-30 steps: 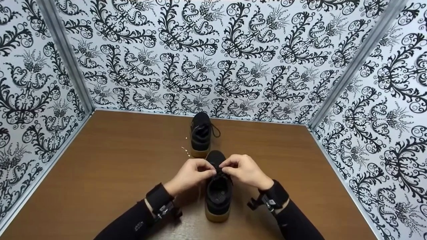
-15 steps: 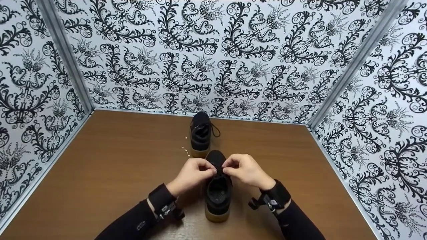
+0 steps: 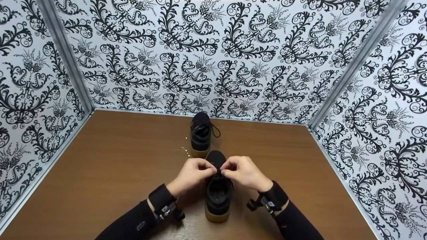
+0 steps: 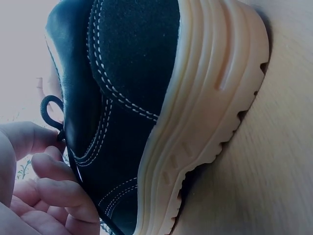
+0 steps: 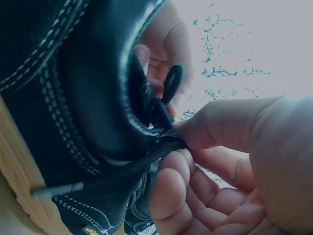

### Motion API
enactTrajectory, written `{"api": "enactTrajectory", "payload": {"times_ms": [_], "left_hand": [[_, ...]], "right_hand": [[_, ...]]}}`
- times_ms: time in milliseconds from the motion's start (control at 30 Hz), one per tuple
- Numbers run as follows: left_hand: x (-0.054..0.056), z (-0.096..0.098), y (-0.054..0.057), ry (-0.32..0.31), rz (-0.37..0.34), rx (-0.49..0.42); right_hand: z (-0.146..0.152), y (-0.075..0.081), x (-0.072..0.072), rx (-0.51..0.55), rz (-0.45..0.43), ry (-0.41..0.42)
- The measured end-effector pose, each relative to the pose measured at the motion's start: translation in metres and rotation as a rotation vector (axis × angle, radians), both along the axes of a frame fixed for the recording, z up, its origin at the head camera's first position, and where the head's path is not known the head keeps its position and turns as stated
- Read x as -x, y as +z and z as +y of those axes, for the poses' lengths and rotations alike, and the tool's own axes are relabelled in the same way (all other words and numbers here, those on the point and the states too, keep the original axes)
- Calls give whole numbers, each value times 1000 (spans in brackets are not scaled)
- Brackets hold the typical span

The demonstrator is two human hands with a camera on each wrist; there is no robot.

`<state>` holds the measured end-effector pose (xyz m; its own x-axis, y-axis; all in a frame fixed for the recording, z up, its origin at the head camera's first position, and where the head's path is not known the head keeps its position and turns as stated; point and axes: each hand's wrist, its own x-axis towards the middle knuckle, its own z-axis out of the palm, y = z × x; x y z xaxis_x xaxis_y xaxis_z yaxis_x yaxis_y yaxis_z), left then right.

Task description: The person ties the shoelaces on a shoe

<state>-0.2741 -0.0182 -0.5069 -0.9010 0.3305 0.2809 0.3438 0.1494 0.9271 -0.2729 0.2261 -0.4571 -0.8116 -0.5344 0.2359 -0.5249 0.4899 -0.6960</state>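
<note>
A black shoe (image 3: 218,207) with a tan sole and white stitching stands upright, toe pointing away from me. Both hands meet over its lacing. My left hand (image 3: 192,174) pinches the black shoelace between thumb and fingers; a small lace loop (image 4: 49,108) rises from that grip in the left wrist view. From the other side, my right hand (image 3: 247,174) pinches the lace too. In the right wrist view a loose lace end (image 5: 68,188) with a plain tip trails from those fingers across the shoe's side. The fingers partly hide the knot area.
A second black shoe (image 3: 200,131) stands straight beyond the first, its lace looping out to the right. Small white marks (image 3: 185,149) show on the brown tabletop (image 3: 133,150) beside it. Patterned wall panels (image 3: 200,66) enclose the table at the back and sides.
My right hand has shifted slightly out and then back in towards the left hand, now a little lower over the laces. The left hand and both shoes have stayed almost still.
</note>
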Motion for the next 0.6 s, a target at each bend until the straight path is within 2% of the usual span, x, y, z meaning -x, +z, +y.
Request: {"api": "enactTrajectory", "payload": {"times_ms": [200, 467, 600], "left_hand": [[-2, 0, 1, 0, -22, -11], [-2, -3, 1, -17, -30, -30], [-1, -4, 0, -27, -27, -26]], "right_hand": [[-3, -2, -2, 8, 65, -11], [-5, 1, -4, -34, 49, -72], [-7, 0, -4, -45, 85, -72]]}}
